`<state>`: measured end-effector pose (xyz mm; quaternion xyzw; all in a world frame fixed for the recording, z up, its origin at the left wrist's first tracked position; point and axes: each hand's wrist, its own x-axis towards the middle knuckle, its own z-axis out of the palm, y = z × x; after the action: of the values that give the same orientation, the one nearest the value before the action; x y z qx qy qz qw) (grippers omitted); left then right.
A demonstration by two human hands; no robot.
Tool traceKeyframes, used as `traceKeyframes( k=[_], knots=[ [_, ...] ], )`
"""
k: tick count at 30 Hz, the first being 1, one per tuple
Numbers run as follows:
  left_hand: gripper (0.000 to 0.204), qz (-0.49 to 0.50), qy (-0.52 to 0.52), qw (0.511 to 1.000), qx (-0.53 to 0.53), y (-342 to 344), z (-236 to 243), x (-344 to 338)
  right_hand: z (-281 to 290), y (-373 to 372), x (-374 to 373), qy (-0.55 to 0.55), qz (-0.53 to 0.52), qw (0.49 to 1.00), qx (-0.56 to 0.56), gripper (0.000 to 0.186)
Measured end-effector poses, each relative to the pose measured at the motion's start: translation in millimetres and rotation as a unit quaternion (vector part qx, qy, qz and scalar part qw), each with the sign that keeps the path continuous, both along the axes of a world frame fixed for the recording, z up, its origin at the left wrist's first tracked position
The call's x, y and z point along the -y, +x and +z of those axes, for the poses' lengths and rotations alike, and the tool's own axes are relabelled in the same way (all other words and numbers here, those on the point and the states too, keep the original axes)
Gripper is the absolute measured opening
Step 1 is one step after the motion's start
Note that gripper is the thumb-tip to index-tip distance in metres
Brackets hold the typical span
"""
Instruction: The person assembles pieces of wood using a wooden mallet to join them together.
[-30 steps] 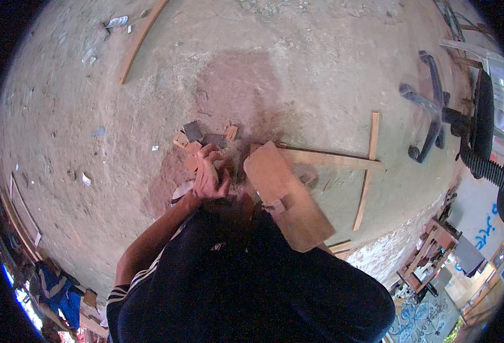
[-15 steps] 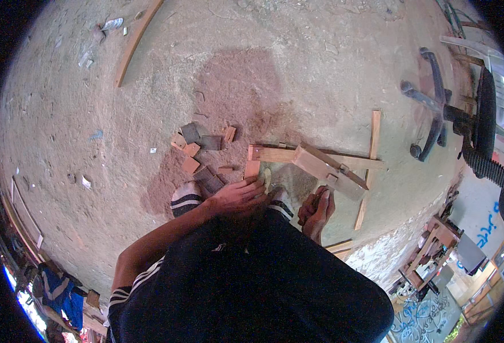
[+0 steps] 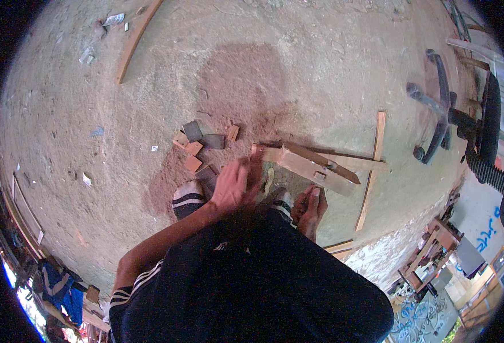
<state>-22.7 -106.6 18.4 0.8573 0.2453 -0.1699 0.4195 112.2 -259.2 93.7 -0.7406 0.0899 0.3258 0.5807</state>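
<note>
On the near left I see a blue cloth bundle (image 3: pixel 63 294). On the far left, a long, thin, brown wooden strip (image 3: pixel 134 46) lies on the dusty grey floor (image 3: pixel 120 126). Next comes a foot in a grey sock with black and white bands (image 3: pixel 188 201). Just past it lie 2 small, flat, dark grey squares (image 3: pixel 192 131) and some small orange-brown wooden blocks (image 3: pixel 193 163), all in a loose bunch.

The left hand (image 3: pixel 232 186) is just right of that bunch. It is blurry, so I cannot tell if its grip is open or closed. A reddish-brown piece of wood (image 3: pixel 256 166) is right beside it.

More to the right, the right hand (image 3: pixel 309 208) is curled closed. It grips a big, light brown, box-shaped wooden block (image 3: pixel 306 166), though I cannot see well by which part. The block is tilted, with its left end farther away. It hides part of a long, straight, tan wooden strip (image 3: pixel 357 162). That strip crosses a thin, pale brown wooden stick (image 3: pixel 380 134) lying near to far. On the far right is a dark chair base with wheels (image 3: pixel 435 106).
</note>
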Motion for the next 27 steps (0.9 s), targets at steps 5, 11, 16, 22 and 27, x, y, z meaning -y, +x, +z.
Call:
traceKeyframes(
  k=[5,11,16,22,27],
  knots=[
    [0.043,0.225,-0.018,0.969,0.102,23,10,-24,0,2,3,0.012,-0.02,1.0,-0.01,0.032],
    [0.04,0.263,-0.067,0.957,0.101,31,-2,-29,-5,-2,7,0.015,-0.013,1.0,0.001,0.032],
    [0.041,0.265,-0.131,0.953,0.072,34,-10,-26,-3,-3,4,0.014,-0.01,1.0,0.003,0.032],
    [0.03,0.272,-0.169,0.943,0.091,36,-8,-29,-1,-2,6,-0.001,-0.013,1.0,0.008,0.032],
    [0.03,0.29,-0.188,0.934,0.092,33,-12,-26,-10,-3,13,-0.003,-0.051,0.998,-0.021,0.03]
  ],
)
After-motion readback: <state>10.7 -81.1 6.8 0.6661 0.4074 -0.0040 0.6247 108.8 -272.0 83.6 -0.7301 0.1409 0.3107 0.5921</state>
